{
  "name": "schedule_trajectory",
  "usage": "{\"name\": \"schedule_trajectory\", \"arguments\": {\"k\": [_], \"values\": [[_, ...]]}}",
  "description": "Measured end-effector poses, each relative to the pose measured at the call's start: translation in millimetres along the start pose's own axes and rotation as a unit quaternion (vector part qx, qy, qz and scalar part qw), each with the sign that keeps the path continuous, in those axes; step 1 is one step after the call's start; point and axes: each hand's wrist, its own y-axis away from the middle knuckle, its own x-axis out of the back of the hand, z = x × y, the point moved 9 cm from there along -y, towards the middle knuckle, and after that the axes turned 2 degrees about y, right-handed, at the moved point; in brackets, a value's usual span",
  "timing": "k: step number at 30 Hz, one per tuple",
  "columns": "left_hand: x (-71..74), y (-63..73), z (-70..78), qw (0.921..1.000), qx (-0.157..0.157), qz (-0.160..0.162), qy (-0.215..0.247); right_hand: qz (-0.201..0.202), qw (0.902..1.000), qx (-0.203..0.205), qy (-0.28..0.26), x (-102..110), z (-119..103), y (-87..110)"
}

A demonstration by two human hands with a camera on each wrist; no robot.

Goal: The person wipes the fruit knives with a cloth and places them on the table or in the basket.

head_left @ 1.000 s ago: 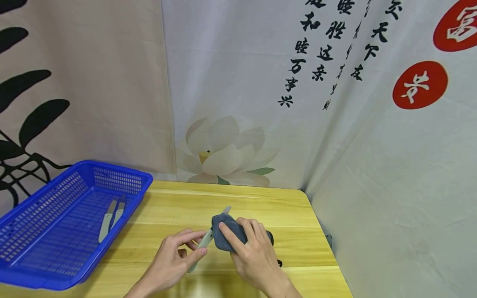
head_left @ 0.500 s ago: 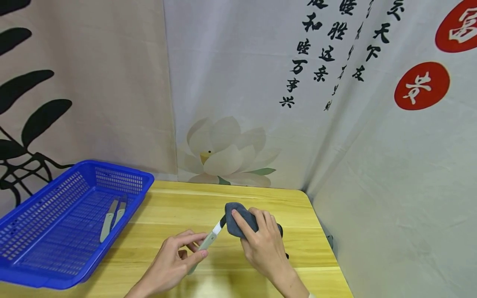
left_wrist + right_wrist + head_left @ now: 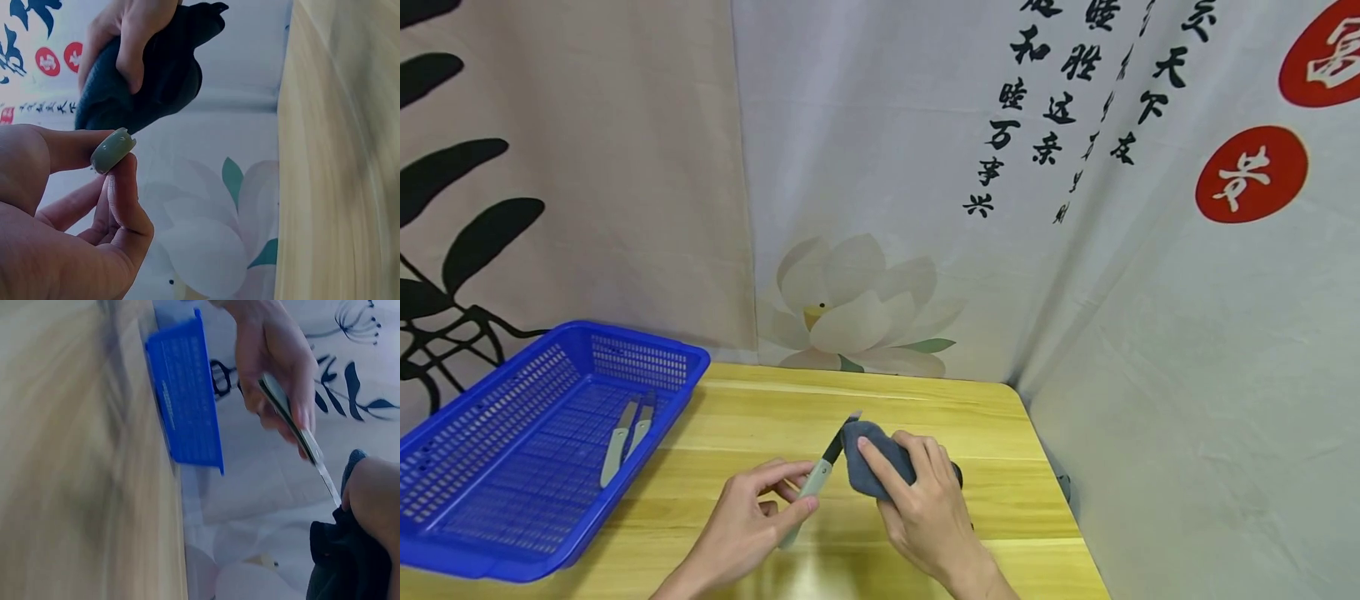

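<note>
My left hand (image 3: 748, 517) pinches the pale green handle (image 3: 812, 483) of a small knife between thumb and fingers. The blade (image 3: 835, 443) slants up and to the right, looking dark in the head view. My right hand (image 3: 928, 504) grips a folded grey-blue cloth (image 3: 876, 458), its edge against the blade near the tip. In the right wrist view the knife (image 3: 294, 419) runs toward the dark cloth (image 3: 350, 556), where its tip meets the cloth's edge. The left wrist view shows the handle (image 3: 114, 151) end-on, with the cloth (image 3: 150, 81) behind it.
A blue plastic basket (image 3: 568, 546) stands on the left of the wooden table (image 3: 925, 408). Two similar light-handled knives (image 3: 619, 442) lie in it, side by side. Printed curtains (image 3: 880, 167) hang behind and to the right of the table.
The cloth first covered the middle of the blade, slid up and right off toward the tip, then came back down-left somewhat. The left hand and knife handle have hardly moved.
</note>
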Motion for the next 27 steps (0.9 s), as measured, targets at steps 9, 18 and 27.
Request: {"name": "schedule_trajectory", "arguments": {"k": [9, 18, 27], "values": [[-0.3, -0.8, 1.5, 0.9999, -0.011, -0.001, 0.002, -0.035, 0.9969, 0.069, -0.011, -6, -32, 3.2], [0.2, 2.1, 5.7, 0.9995, -0.031, -0.006, -0.006, -0.056, 0.9967, 0.057, -0.012, -10, -31, 4.3], [-0.9, 3.0, 5.9, 0.9993, -0.031, -0.014, -0.012, -0.05, 0.9978, 0.044, 0.0, -9, -22, 3.5]]}}
